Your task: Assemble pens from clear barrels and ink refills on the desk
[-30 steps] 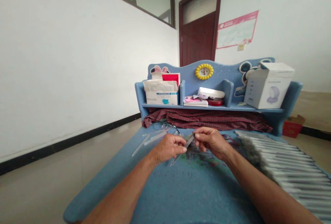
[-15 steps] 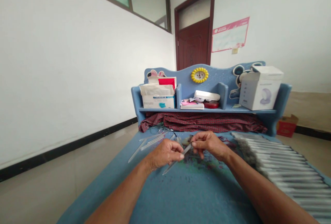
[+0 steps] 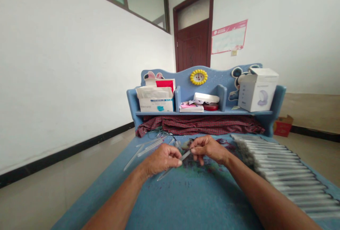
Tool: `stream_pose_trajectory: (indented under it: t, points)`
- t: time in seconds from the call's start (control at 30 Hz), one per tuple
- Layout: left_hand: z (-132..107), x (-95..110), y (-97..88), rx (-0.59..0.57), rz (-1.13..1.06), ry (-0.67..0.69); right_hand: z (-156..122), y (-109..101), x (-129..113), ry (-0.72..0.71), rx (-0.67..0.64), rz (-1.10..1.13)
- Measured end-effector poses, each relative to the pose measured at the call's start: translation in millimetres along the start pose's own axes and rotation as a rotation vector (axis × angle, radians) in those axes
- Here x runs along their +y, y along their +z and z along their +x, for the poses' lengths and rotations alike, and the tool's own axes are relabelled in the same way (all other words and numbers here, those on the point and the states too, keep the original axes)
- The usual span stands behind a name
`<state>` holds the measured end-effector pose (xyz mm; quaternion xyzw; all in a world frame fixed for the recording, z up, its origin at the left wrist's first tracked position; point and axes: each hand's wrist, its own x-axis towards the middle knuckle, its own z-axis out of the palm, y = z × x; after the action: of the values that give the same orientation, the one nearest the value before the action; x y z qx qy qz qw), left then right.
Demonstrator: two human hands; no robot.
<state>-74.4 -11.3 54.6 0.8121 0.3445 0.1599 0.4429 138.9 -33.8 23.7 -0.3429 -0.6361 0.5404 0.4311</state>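
Observation:
A slim clear plastic tube [image 3: 185, 155] slants above the blue desk, its lower end reaching down to the left. My left hand [image 3: 165, 159] is closed on its middle, thumb and fingers pinching it. At the upper end, the fingertips of my right hand [image 3: 205, 149] are pinched together on the tube; whether they also hold something small there is hidden. Several similar loose tubes [image 3: 149, 147] lie on the desk beyond my left hand. To the right, a long row of clear tubes [image 3: 281, 170] lies side by side, with dark fuzzy tufts [image 3: 248, 154] along its left end.
A blue shelf [image 3: 223, 113] spans the desk's back, carrying a mask box [image 3: 156, 104], papers [image 3: 191, 108], a red tin [image 3: 211, 107] and a white carton [image 3: 257, 92]. Checked cloth [image 3: 196, 125] is bunched beneath it. A red box [image 3: 283, 126] stands on the floor behind, right.
The view has turned slightly right, so everything sits farther left in the picture. Both hands keep their hold on the tube, with little visible movement between them.

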Motion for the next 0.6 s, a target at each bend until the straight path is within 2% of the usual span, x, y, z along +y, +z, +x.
stream_pose_trajectory:
  t: [0.3, 0.6]
  points:
    - [-0.2, 1.5, -2.1, 0.007, -0.052, -0.015, 2.9, 1.2, -1.2, -0.034, 0.014, 0.096]
    - [1.7, -0.6, -2.4, 0.020, 0.073, 0.024, 2.6, 3.2, 1.0, 0.013, -0.013, -0.055]
